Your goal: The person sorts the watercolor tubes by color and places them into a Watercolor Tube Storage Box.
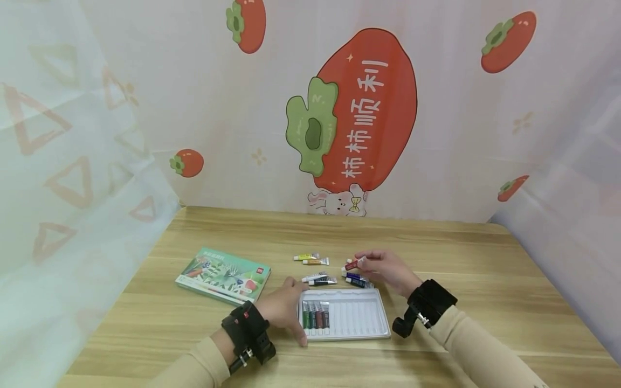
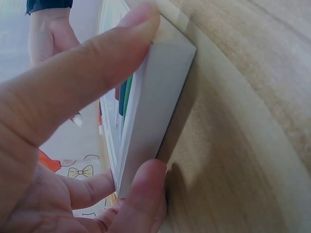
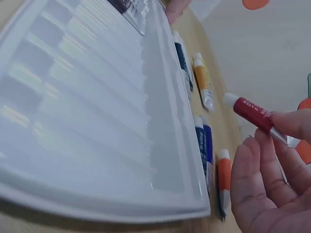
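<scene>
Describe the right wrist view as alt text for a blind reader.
The person's right grip pinches a white-capped red tube beside a white tray. More tubes, including an orange one, lie on the wooden table.

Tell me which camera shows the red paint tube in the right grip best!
The right wrist view: the red paint tube is big, nearly whole, in the right grip. The head view shows it tiny; the left wrist view seems to show only its white cap end.

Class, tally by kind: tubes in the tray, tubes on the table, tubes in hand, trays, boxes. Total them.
Tubes in tray: 4
Tubes on table: 7
Tube in right hand: 1
Tray: 1
Green box: 1
Total: 14
</scene>
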The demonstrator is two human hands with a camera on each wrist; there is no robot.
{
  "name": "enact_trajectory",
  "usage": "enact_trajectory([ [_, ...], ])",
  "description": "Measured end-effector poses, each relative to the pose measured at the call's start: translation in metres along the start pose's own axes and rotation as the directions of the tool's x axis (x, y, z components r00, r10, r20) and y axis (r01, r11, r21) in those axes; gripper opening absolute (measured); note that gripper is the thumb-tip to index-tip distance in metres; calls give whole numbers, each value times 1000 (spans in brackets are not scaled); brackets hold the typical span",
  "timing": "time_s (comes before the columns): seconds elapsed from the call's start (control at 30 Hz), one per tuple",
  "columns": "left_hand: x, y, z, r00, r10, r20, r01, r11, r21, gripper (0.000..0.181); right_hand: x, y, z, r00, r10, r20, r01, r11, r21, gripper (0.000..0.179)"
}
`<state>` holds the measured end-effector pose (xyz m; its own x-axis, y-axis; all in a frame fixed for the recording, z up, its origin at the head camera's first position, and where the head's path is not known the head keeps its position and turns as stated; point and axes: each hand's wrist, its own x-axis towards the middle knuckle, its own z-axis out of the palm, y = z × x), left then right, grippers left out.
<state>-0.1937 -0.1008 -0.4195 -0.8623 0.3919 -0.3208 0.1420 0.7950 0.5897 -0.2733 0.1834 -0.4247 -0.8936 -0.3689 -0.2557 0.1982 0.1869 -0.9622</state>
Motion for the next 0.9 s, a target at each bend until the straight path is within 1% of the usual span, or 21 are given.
enact_trajectory([
  [0.1,0,0,0,1000,3,0,-3,1000,5,118,-4,1,5,1000,12,-13,-12,999,51,29],
  [0.17,1,0,1,1000,5,0,-5,1000,4,117,-7,2,9,1000,6,-2,-5,994,106,25],
  [0.3,1,0,0,1000,1,2,-1,1000,-8,118,-10,5,20,995,-54,84,31,967,253,26],
  [0.37,1,0,0,1000,-2,3,2,1000,-13,118,-11,6,26,992,-66,104,32,953,302,28],
  [0.4,1,0,0,1000,-4,4,4,1000,-14,118,-12,6,29,992,-67,108,31,951,308,30],
  [0.47,1,0,0,1000,-3,3,3,1000,-16,118,-14,6,35,996,-42,78,17,955,297,32],
  [0.53,1,0,1,1000,4,2,-4,1000,-13,118,-17,7,40,998,-26,49,12,965,260,37],
  [0.63,1,0,1,1000,8,0,-8,1000,-14,118,-21,11,49,1000,-26,15,23,984,178,35],
  [0.77,0,0,0,1000,1,0,-1,1000,-18,118,-25,17,60,999,-35,5,34,994,105,31],
  [0.9,0,0,0,1000,-1,1,1,1000,-26,117,-29,20,69,999,-43,6,42,997,69,34],
])
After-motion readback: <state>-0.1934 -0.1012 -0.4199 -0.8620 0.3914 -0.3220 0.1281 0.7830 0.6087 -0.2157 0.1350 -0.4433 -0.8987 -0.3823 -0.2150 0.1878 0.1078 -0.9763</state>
